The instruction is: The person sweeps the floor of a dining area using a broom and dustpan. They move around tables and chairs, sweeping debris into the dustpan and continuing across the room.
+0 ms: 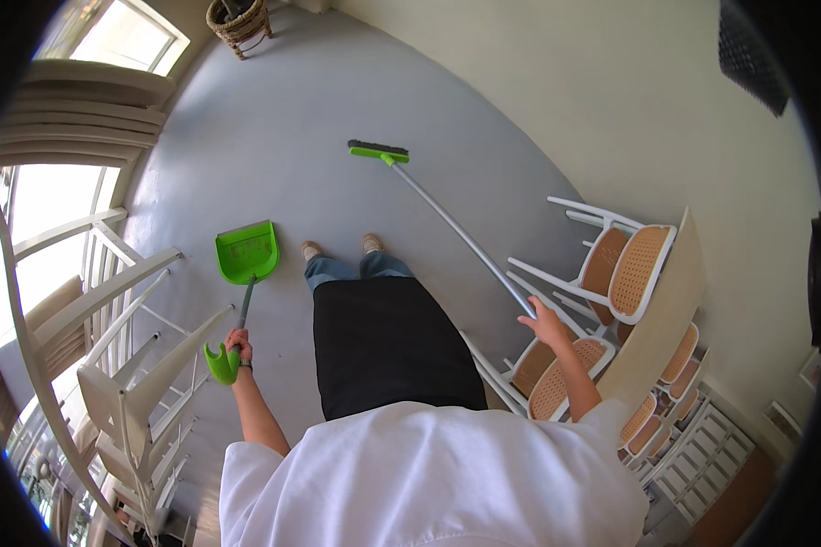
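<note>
My left hand [240, 344] is closed around the grey handle of a green long-handled dustpan [248, 253]. The handle ends in a green hooked grip just behind my fist. The pan lies left of my shoes, with its lip pointing away from me and some dirt specks or smudges inside. In my right hand [544, 324] is the upper end of a broom's silvery pole [460, 236]. The pole slants forward and left to a green broom head [380, 151] with dark bristles, out on the grey floor ahead of my feet.
White chairs with woven-cane seats [642, 272] stand at a pale table [646, 342] on my right. To the left are white chairs [133, 396] and a table close to the windows. A potted plant in a wicker basket [241, 26] stands far ahead. A cream wall [588, 102] bounds the right side.
</note>
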`<state>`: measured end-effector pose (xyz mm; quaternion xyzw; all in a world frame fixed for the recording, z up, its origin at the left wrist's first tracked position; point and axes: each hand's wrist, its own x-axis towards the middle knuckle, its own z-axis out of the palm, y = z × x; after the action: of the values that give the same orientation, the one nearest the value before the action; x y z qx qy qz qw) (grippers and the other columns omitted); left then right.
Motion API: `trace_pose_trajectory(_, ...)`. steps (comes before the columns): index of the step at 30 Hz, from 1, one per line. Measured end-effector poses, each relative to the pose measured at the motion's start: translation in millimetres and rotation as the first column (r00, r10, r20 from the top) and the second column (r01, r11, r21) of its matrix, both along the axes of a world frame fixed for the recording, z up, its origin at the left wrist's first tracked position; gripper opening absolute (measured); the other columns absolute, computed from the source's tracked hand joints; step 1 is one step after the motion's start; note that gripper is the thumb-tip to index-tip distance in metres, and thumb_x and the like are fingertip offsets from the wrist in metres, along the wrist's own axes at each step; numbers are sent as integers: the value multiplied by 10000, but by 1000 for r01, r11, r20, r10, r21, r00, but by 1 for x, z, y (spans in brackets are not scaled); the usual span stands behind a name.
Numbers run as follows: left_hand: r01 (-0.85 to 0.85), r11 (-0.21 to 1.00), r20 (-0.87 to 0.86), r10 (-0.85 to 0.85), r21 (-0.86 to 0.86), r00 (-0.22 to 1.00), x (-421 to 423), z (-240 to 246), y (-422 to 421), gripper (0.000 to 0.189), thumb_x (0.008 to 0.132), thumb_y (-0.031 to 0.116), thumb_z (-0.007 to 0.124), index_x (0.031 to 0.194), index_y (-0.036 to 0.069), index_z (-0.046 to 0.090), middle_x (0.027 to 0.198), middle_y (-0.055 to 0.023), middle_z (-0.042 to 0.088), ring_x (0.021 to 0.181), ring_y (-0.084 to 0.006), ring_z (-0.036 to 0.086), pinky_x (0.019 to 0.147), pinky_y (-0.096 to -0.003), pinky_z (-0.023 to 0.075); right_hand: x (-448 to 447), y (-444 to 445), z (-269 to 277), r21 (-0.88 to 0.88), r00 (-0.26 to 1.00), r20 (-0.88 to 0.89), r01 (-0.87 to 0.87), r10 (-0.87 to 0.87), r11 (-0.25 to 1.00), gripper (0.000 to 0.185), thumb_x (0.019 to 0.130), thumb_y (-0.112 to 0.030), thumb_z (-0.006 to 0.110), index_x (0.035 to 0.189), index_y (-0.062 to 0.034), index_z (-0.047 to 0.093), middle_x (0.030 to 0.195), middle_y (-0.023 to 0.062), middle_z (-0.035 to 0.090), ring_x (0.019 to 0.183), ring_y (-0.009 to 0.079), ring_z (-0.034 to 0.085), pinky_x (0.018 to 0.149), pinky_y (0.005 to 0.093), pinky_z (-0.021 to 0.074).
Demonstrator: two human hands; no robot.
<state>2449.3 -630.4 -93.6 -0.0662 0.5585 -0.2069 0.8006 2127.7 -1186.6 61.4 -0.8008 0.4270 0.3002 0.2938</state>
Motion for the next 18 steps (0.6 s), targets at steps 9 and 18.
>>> trace_pose_trajectory(9, 134, 990, -194, -141, -49, 971, 10, 20, -7, 124, 780, 68, 377, 732, -9, 292, 575, -57, 342, 373, -88, 344, 304, -163, 392, -44, -5, -106, 97, 586, 121, 796, -801, 597, 365, 716, -89, 480, 1026, 7, 313, 511, 90, 445, 335, 187, 433, 278, 291, 313)
trace_pose_trajectory(18, 206, 977, -70, -210, -64, 975, -31, 81, -21, 124, 789, 40, 318, 852, -62, 284, 635, -51, 314, 407, -70, 319, 297, -163, 333, 231, -107, -284, 245, -395, -9, 890, -919, -385, 161, 700, 11, 473, 856, 40, 443, 716, 144, 519, 509, 210, 518, 385, 279, 436)
